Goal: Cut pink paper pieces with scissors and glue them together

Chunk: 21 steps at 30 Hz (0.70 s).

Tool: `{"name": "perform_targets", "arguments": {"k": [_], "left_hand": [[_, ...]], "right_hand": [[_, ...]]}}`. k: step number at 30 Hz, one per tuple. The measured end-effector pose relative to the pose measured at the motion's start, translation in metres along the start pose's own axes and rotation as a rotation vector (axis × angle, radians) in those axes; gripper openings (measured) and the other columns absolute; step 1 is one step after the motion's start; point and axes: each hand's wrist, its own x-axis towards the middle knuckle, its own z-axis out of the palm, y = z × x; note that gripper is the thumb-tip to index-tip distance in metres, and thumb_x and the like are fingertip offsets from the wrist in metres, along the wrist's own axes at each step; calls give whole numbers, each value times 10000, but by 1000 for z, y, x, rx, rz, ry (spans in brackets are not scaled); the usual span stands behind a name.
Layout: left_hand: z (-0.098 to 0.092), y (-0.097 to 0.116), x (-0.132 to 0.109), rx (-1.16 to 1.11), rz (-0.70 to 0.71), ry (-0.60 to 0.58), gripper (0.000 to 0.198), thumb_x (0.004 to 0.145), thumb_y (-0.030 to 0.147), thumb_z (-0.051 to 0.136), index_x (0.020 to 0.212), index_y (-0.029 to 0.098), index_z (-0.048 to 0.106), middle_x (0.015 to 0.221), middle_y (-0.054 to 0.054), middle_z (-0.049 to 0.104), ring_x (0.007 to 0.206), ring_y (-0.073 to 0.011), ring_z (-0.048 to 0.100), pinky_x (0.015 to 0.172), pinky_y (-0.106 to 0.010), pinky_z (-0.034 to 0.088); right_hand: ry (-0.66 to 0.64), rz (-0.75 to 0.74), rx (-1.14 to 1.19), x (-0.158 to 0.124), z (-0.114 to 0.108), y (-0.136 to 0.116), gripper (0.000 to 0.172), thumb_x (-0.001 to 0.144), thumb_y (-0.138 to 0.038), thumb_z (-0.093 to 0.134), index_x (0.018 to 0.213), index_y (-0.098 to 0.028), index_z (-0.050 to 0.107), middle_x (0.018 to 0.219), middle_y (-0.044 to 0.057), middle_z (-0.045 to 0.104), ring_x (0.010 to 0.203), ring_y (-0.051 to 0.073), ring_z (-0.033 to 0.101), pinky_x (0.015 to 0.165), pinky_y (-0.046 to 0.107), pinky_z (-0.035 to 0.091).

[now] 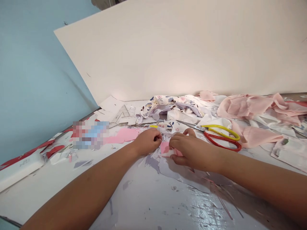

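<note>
My left hand (pixel 149 141) is closed in a loose fist on the cluttered table, fingertips curled inward. Whatever it may hold is hidden. Close on its right, my right hand (pixel 188 150) bends its fingers and thumb around a small pink piece (pixel 164 147), fabric or paper, with a white edge below. Scissors (pixel 203 128) with one yellow and one red handle lie half spread just beyond my right hand. Left of my left hand lies a flat pink piece (pixel 124 135). A small yellow item (pixel 153 126) rests just behind that hand.
Crumpled floral cloth (pixel 165 100) and pink fabric scraps (pixel 249 107) heap along the back. A large pale board (pixel 179 48) leans behind them, beside a blue wall (pixel 35 64). Red scraps (pixel 55 150) and a white block (pixel 21 169) lie left. Thread and scraps litter the table (pixel 134 201).
</note>
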Motion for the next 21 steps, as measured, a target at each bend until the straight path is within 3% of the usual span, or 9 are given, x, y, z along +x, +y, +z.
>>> {"name": "perform_targets", "arguments": {"k": [4,8,14,19,21], "left_hand": [[0,0,-2,-44,-13,18,141,668,231,427,666,201,565,753,-2,573,686,-143,513,598,-259,408],[0,1,-3,-100,-36,77,149,669,217,421,676,198,569,740,-2,576,689,-140,517,602,-254,419],[-1,0,-3,-168,-71,218,156,698,179,358,687,189,513,741,3,557,712,-132,510,658,-261,425],[-2,-2,-4,-201,-89,475,195,681,109,336,768,200,485,768,2,506,668,-112,461,606,-237,397],[-3,-1,-5,-137,-19,460,208,634,74,363,751,196,484,735,9,478,646,-105,437,592,-229,376]], "right_hand": [[26,71,84,-3,-10,5,176,768,-324,435,840,-210,548,797,28,600,751,191,517,752,361,283],[45,185,58,-2,-11,13,203,769,-324,417,869,-208,550,850,35,608,761,204,512,739,358,295],[32,124,31,2,3,21,190,783,-317,402,788,-187,542,788,49,595,744,198,525,735,365,282],[57,113,37,1,3,23,181,775,-315,416,806,-191,544,804,50,601,752,200,532,746,361,280],[67,132,46,0,1,24,192,772,-322,418,829,-193,549,823,49,605,749,200,535,758,369,276]]}}
